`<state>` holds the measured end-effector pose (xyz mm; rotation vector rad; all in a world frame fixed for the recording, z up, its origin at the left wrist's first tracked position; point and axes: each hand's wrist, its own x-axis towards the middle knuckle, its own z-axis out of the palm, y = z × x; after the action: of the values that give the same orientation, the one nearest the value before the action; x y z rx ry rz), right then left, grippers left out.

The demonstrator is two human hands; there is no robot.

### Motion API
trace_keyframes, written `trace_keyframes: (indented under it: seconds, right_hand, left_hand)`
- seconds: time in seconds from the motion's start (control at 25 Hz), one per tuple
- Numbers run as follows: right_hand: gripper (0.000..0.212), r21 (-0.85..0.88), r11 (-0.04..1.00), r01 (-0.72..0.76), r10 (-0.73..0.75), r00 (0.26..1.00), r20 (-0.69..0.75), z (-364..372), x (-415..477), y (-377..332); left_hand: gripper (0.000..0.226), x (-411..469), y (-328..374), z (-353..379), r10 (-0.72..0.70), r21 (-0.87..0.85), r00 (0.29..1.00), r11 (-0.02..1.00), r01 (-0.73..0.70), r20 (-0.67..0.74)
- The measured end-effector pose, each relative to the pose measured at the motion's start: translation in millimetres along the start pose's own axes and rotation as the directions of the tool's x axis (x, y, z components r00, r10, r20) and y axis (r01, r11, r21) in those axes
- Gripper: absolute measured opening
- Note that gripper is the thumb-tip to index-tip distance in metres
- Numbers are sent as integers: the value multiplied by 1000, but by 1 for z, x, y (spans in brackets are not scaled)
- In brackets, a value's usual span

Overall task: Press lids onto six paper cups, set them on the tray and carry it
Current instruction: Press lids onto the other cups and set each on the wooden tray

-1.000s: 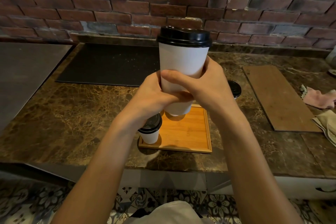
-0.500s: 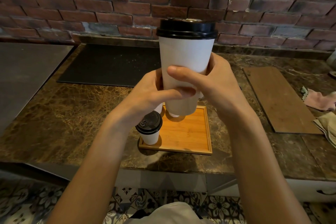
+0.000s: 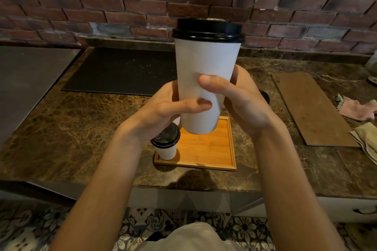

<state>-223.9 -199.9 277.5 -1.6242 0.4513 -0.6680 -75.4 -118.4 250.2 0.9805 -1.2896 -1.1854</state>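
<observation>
Two cloths (image 3: 357,108), board (image 3: 312,108), tall cup (image 3: 204,71) hiding tray (image 3: 206,150)

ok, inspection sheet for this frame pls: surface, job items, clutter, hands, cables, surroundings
Surface: brown marble counter, black mat at the back.
Job's things: tall cup, white, black lid on, held in the air above the wooden tray; small lidded cup stands in the tray's near-left corner.
Clutter: wooden board, pink cloth and beige cloth on the right.
Hands: left hand and right hand both grip the tall cup's lower half.
Cables: nothing seen.
Surroundings: brick wall behind, patterned floor tiles below.
</observation>
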Motion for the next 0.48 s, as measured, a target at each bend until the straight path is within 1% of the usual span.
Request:
trace_keyframes:
  seconds: [0.12,0.2,0.32,0.48]
  right_hand:
    - [52,-69,998,6,-7,1000,-13,0,3,-4]
    - [48,-103,994,24,-27,999,-27,1,4,-8]
    - [58,-166,985,35,-49,995,-83,3,6,-11]
    - [69,-245,969,2,-46,984,-171,7,7,-9]
  left_hand:
    - [54,0,0,0,4,-20,999,1000,-5,-39]
    - [51,1,2,0,21,-2,998,1000,-21,-59]
    - [49,5,3,1,53,78,991,996,-44,-121]
    - [50,8,-3,2,65,153,975,988,-33,-211]
